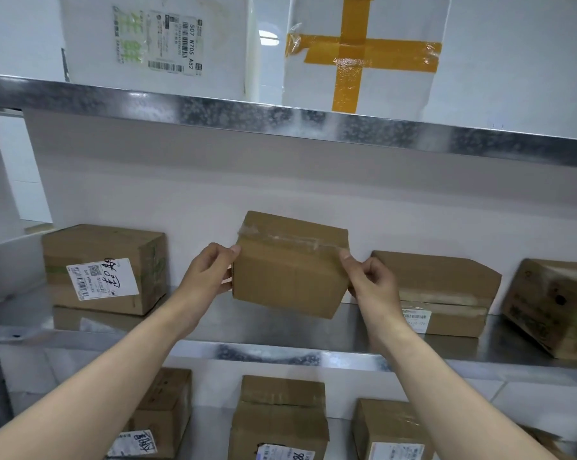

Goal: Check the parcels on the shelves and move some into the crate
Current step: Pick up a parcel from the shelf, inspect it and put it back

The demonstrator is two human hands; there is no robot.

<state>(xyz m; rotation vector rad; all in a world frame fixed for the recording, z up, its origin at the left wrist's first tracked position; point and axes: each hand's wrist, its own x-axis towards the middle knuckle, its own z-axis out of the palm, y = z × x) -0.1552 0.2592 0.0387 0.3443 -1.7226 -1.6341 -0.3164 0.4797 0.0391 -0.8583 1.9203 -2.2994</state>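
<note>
1. Currently the box (288, 277) is held over the middle shelf (263, 330), tilted, with its taped top facing up and toward the camera and its long axis running left to right.
2. The left grip (210, 272) clasps the box's left end, thumb at the top edge.
3. The right grip (371, 280) pinches its right end, thumb by the tape.
4. A labelled carton (104, 270) stands to the left and a flat carton (446, 290) to the right, both on the shelf.

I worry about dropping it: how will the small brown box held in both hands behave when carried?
Probably light: the left hand and right hand grip the box only at its ends. Likely stiff, since its faces look flat. The clear tape on top may feel slippery.
</note>
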